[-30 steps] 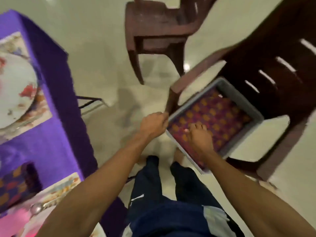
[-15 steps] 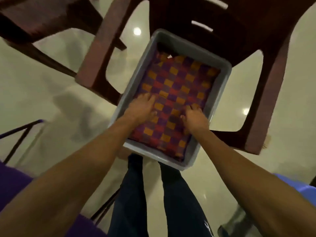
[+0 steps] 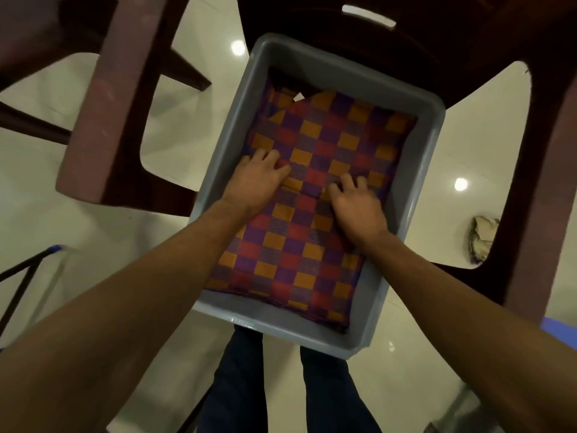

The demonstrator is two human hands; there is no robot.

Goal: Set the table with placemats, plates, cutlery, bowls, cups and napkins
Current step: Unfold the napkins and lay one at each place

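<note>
1. Brown plastic, the chair point(image 3: 515, 89) carries the bin on its seat; the table seen a second ago is now out of view, since the person has turned to face the chair.
2. The grey bin point(image 3: 402, 195) overhangs the seat's near edge and holds the cloth.
3. The checked cloth point(image 3: 315, 245), likely the napkins, lies folded flat and fills the bin's floor.
4. The left hand point(image 3: 259, 179), beside the bin's corner a second ago, now rests inside on the cloth, fingers bent and bunching the fabric.
5. The right hand point(image 3: 359, 204) does likewise, fingers curled into the same fold. A lift looks imminent; napkins remain unlaid.
</note>
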